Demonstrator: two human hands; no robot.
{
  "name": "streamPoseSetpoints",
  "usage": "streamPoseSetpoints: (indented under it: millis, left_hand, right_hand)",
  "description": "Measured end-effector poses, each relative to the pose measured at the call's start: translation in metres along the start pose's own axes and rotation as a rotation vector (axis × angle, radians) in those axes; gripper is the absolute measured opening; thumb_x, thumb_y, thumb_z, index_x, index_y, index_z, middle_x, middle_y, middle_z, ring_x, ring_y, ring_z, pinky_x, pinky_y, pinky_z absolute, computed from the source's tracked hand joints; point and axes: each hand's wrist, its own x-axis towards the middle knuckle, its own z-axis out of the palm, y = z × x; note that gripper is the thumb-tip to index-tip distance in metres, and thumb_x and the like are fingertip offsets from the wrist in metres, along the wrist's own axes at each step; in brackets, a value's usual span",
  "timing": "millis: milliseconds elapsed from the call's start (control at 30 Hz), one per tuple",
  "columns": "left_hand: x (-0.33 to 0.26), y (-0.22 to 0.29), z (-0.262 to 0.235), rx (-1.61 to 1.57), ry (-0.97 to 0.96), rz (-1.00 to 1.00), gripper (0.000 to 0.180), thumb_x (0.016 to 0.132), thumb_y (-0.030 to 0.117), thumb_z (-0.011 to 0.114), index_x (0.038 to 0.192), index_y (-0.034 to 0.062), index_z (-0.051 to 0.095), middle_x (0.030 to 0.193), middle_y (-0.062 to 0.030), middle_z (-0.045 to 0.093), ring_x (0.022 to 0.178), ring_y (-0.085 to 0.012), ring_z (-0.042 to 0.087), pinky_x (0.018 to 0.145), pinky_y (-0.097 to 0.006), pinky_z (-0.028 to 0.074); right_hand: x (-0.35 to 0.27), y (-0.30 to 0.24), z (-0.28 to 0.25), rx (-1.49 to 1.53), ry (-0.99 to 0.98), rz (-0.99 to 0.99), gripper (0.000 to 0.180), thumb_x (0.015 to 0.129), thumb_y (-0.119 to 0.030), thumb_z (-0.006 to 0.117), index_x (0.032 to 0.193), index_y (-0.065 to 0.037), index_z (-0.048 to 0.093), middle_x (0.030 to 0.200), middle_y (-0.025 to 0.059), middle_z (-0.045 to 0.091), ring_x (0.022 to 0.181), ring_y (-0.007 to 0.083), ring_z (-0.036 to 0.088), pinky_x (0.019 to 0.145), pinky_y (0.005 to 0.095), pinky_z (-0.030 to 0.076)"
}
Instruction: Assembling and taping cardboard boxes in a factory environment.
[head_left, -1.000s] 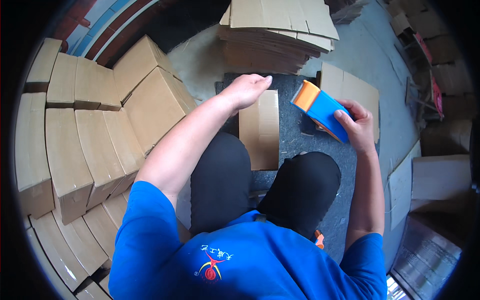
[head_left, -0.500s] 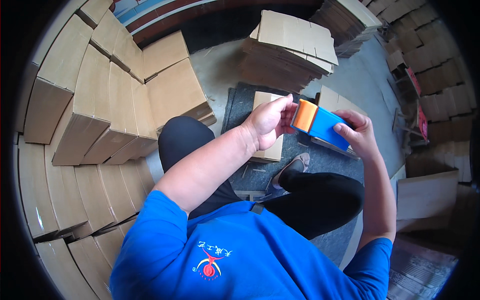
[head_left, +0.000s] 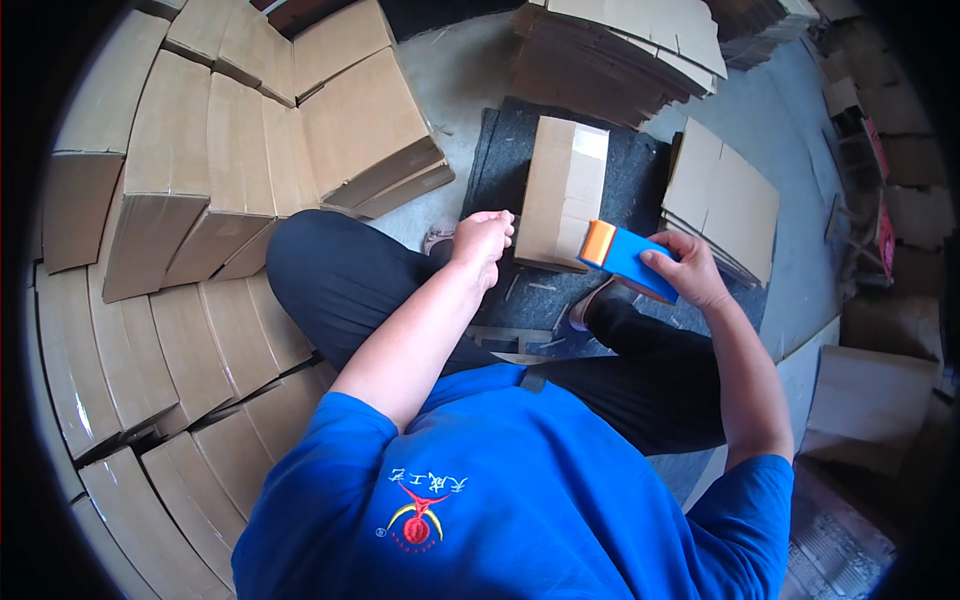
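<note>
My right hand (head_left: pixel 690 268) grips a tape dispenser (head_left: pixel 637 262) by its blue body, its orange end pointing left. The dispenser is above the near right corner of a closed cardboard box (head_left: pixel 552 185) lying on a dark mat. A shiny pale patch shows on the far part of the box's top. To the left of the box's near end is my left hand (head_left: pixel 483 245), its fingers curled together and apart from the dispenser. Whatever those fingers might hold is hidden.
Right of the box lies a stack of flat cardboard (head_left: pixel 722 200); a taller flat stack (head_left: pixel 610 60) stands beyond the dark mat (head_left: pixel 500 150). Rows of cardboard boxes (head_left: pixel 165 190) crowd the left side. My knees flank the working spot.
My left hand has drawn away from the dispenser's orange end, leftward and nearer, and its fingers have curled. The dispenser is slightly lower in view. The view has shifted, showing more of the box.
</note>
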Motion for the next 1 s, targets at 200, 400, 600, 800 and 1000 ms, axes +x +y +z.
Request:
streamPoseSetpoints:
  millis: [200, 400, 600, 800, 1000]
  left_hand:
    - [0.043, -0.026, 0.009, -0.009, 0.145, 0.032, 0.02, 0.092, 0.024, 0.071, 0.1, 0.0056, 0.067, 0.074, 0.0028, 0.059, 0.062, -0.0074, 0.048, 0.056, -0.024, 0.039]
    - [0.062, -0.064, 0.01, -0.061, 0.213, 0.047, 0.023, 0.092, 0.024, 0.072, 0.099, 0.0025, 0.07, 0.087, -0.001, 0.068, 0.078, -0.0102, 0.058, 0.074, -0.026, 0.047]
    - [0.075, -0.087, 0.011, 0.086, 0.201, -0.226, 0.068, 0.089, 0.031, 0.074, 0.141, 0.0041, 0.041, 0.135, -0.0158, 0.051, 0.118, -0.0235, 0.053, 0.097, -0.036, 0.044]
    - [0.064, -0.069, 0.009, 0.623, 0.223, 0.849, 0.046, 0.082, 0.002, 0.059, 0.127, 0.0052, 0.057, 0.134, -0.0165, 0.055, 0.125, -0.0339, 0.052, 0.108, -0.04, 0.04]
    - [-0.001, -0.039, 0.031, 1.164, -0.364, 0.997, 0.078, 0.083, 0.021, 0.063, 0.151, 0.0044, 0.029, 0.158, -0.0138, 0.03, 0.15, -0.0279, 0.022, 0.123, -0.046, 0.012]
  right_hand:
    - [0.029, 0.013, 0.017, -0.148, 0.002, -0.058, 0.04, 0.083, -0.034, 0.075, 0.106, 0.0, 0.071, 0.088, 0.0113, 0.071, 0.081, 0.0169, 0.067, 0.078, 0.0314, 0.054]
    - [0.036, 0.02, 0.028, -0.179, -0.023, -0.056, 0.04, 0.084, -0.034, 0.075, 0.109, -0.002, 0.071, 0.091, 0.014, 0.071, 0.082, 0.0206, 0.068, 0.081, 0.0341, 0.054]
    - [0.041, 0.019, 0.027, -0.227, -0.055, -0.014, 0.039, 0.087, -0.033, 0.074, 0.11, -0.002, 0.07, 0.094, 0.0123, 0.07, 0.085, 0.019, 0.067, 0.082, 0.0329, 0.054]
    - [0.041, 0.02, 0.026, -0.226, -0.064, -0.009, 0.041, 0.085, -0.034, 0.075, 0.111, -0.002, 0.07, 0.096, 0.0152, 0.072, 0.087, 0.0235, 0.069, 0.083, 0.0358, 0.054]
    - [0.043, 0.023, 0.024, -0.188, -0.082, 0.01, 0.041, 0.086, -0.034, 0.074, 0.113, -0.002, 0.069, 0.097, 0.0159, 0.072, 0.089, 0.024, 0.069, 0.084, 0.0362, 0.054]
